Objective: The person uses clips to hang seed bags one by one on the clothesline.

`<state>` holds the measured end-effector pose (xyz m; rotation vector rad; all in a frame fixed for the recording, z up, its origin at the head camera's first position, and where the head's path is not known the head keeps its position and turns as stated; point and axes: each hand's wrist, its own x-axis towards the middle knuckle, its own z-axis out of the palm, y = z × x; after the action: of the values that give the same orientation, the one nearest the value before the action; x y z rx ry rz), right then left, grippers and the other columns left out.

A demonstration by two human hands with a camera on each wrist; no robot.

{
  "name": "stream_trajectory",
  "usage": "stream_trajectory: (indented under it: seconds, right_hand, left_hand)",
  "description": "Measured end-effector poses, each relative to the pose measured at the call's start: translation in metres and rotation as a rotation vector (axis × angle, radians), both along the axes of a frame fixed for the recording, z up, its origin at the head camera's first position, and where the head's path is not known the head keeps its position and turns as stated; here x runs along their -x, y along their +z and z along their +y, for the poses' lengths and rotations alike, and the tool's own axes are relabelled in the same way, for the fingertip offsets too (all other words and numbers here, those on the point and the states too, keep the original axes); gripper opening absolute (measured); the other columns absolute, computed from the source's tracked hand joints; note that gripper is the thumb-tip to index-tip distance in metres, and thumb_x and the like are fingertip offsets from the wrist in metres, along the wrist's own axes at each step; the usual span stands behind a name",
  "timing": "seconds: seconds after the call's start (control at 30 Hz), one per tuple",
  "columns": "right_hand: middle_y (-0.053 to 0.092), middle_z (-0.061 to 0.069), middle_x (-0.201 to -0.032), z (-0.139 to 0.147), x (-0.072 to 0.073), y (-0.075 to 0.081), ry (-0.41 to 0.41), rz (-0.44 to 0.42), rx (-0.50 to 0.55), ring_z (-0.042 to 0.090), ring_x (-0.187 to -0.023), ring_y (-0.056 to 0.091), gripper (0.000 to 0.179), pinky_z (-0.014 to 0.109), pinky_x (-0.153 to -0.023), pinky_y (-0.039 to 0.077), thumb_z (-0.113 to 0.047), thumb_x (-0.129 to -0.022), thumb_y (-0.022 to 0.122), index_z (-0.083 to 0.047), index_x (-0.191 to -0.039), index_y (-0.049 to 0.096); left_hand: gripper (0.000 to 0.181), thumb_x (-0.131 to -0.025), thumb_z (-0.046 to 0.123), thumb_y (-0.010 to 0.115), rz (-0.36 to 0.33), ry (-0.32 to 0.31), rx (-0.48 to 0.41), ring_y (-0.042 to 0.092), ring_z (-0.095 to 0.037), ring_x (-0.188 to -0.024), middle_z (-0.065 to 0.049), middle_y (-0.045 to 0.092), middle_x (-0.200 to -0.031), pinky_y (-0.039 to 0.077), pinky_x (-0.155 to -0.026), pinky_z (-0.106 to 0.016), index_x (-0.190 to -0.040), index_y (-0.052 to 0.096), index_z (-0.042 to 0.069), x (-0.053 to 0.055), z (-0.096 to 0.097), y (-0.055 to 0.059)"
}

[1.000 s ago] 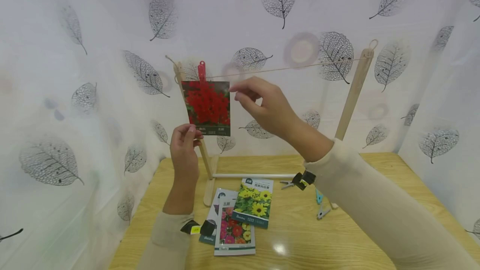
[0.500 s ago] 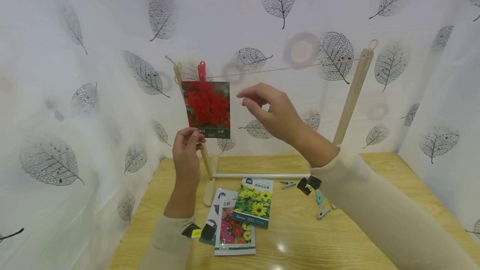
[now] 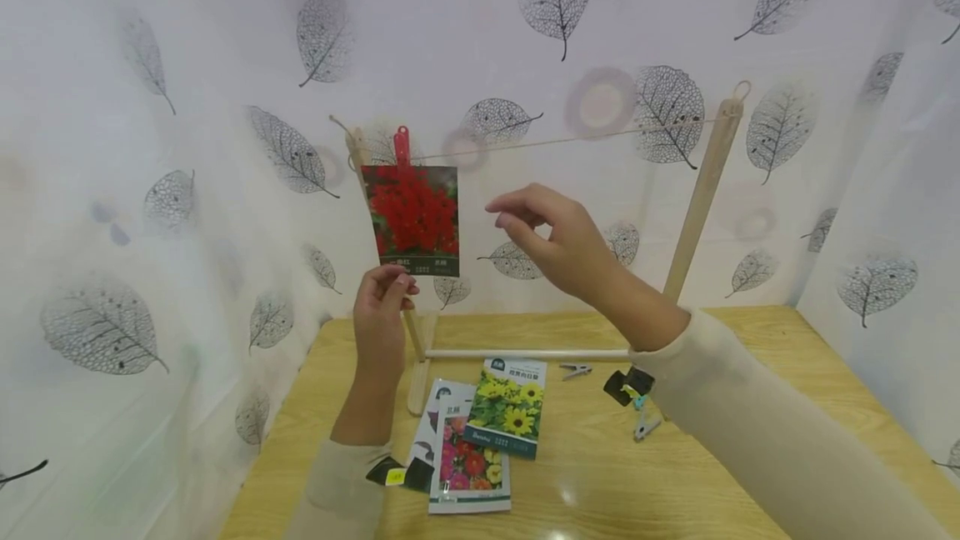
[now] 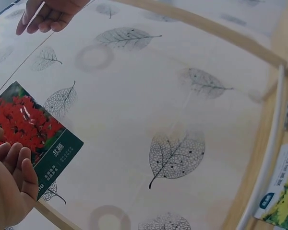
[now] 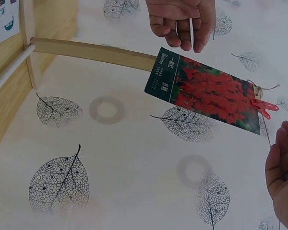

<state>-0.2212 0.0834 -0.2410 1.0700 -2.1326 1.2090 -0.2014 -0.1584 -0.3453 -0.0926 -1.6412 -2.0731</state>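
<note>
A seed packet with red flowers [image 3: 416, 219] hangs from a string [image 3: 562, 142], held at its top by a red clothespin [image 3: 402, 145]. My left hand [image 3: 382, 307] is at the packet's lower left corner, its fingers loosely bent and gripping nothing. In the right wrist view, the left hand's fingers [image 5: 185, 36] lie close beside the packet's bottom edge; whether they touch it I cannot tell. To the right of the packet, below the string, my right hand [image 3: 555, 232] hovers with relaxed, bent fingers and nothing between them.
Wooden posts [image 3: 705, 190] carry the string, joined low down by a white rod [image 3: 525, 353]. On the wooden table [image 3: 615, 482] lie overlapping seed packets, the top one with yellow flowers [image 3: 510, 407]. Grey clothespins [image 3: 647, 426] and a light-blue one [image 3: 639, 401] lie at the right.
My right hand has moved down and right, away from the packet's upper right edge. The left hand has slid down and slightly right, off the packet's corner. The packet stays hanging.
</note>
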Motion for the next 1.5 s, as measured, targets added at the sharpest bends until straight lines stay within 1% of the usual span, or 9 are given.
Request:
stream_trajectory:
  seconds: [0.17,0.4,0.6,0.83,1.0,1.13,1.33,1.5]
  right_hand:
    - [0.071,0.006,-0.106,0.006,-0.001,-0.004,-0.015,-0.012,-0.002,0.013,-0.093,0.067,0.021,0.025,-0.086,0.055,-0.012,-0.101,0.061,-0.008,-0.120,0.071]
    - [0.071,0.002,-0.106,0.013,-0.004,-0.014,-0.043,-0.039,-0.014,0.011,-0.092,0.065,0.021,0.024,-0.087,0.054,-0.015,-0.101,0.061,-0.011,-0.119,0.071]
    - [0.071,0.002,-0.107,0.018,-0.006,-0.023,-0.049,-0.057,-0.003,0.010,-0.094,0.065,0.020,0.022,-0.088,0.054,-0.015,-0.101,0.061,-0.012,-0.119,0.071]
    - [0.071,-0.002,-0.111,0.025,-0.010,-0.034,-0.055,-0.093,0.001,0.008,-0.098,0.064,0.020,0.023,-0.089,0.053,-0.017,-0.102,0.060,-0.015,-0.119,0.071]
    - [0.071,-0.001,-0.110,0.029,-0.010,-0.040,-0.054,-0.105,0.015,0.011,-0.097,0.065,0.020,0.022,-0.088,0.053,-0.015,-0.102,0.060,-0.012,-0.119,0.071]
    - [0.071,0.000,-0.110,0.031,-0.011,-0.044,-0.043,-0.117,0.028,0.016,-0.097,0.066,0.021,0.020,-0.086,0.053,-0.014,-0.102,0.060,-0.010,-0.119,0.071]
    - [0.071,0.000,-0.111,0.037,-0.011,-0.054,-0.039,-0.115,0.030,0.007,-0.095,0.065,0.020,0.020,-0.085,0.053,-0.011,-0.101,0.059,-0.012,-0.119,0.071]
    - [0.071,0.000,-0.112,0.042,-0.012,-0.062,-0.035,-0.129,0.024,0.005,-0.098,0.065,0.022,0.020,-0.086,0.053,-0.010,-0.102,0.058,-0.012,-0.120,0.070]
  left_hand:
    - [0.013,-0.102,0.002,0.052,0.000,-0.018,0.028,0.060,-0.010,-0.085,0.003,0.061,-0.093,0.049,-0.071,-0.019,-0.115,0.056,0.000,0.000,0.002,-0.003]
    - [0.015,-0.101,0.004,0.054,-0.005,-0.030,0.058,0.060,-0.011,-0.086,0.002,0.060,-0.094,0.050,-0.072,-0.020,-0.116,0.056,0.002,-0.001,0.003,-0.008]
    - [0.018,-0.101,0.003,0.054,-0.007,-0.037,0.061,0.060,-0.011,-0.086,0.001,0.060,-0.094,0.050,-0.071,-0.019,-0.118,0.055,-0.002,-0.002,0.005,-0.012]
    - [0.018,-0.100,0.002,0.055,-0.021,-0.030,0.070,0.060,-0.011,-0.085,0.002,0.059,-0.092,0.049,-0.071,-0.020,-0.117,0.055,-0.004,-0.003,0.008,-0.017]
    - [0.018,-0.099,0.002,0.056,-0.027,-0.023,0.074,0.060,-0.011,-0.085,0.002,0.060,-0.093,0.050,-0.071,-0.021,-0.117,0.056,-0.003,-0.004,0.010,-0.020]
    - [0.019,-0.099,0.004,0.057,-0.034,-0.029,0.079,0.059,-0.011,-0.085,0.001,0.059,-0.094,0.049,-0.071,-0.021,-0.117,0.056,-0.002,-0.003,0.010,-0.024]
    - [0.020,-0.100,0.009,0.059,-0.073,-0.047,0.116,0.059,-0.013,-0.090,-0.001,0.059,-0.099,0.049,-0.075,-0.021,-0.119,0.056,0.003,-0.001,0.009,-0.033]
    - [0.019,-0.100,0.010,0.058,-0.097,-0.050,0.129,0.059,-0.014,-0.091,-0.002,0.059,-0.100,0.051,-0.076,-0.024,-0.118,0.057,0.004,-0.001,0.011,-0.038]
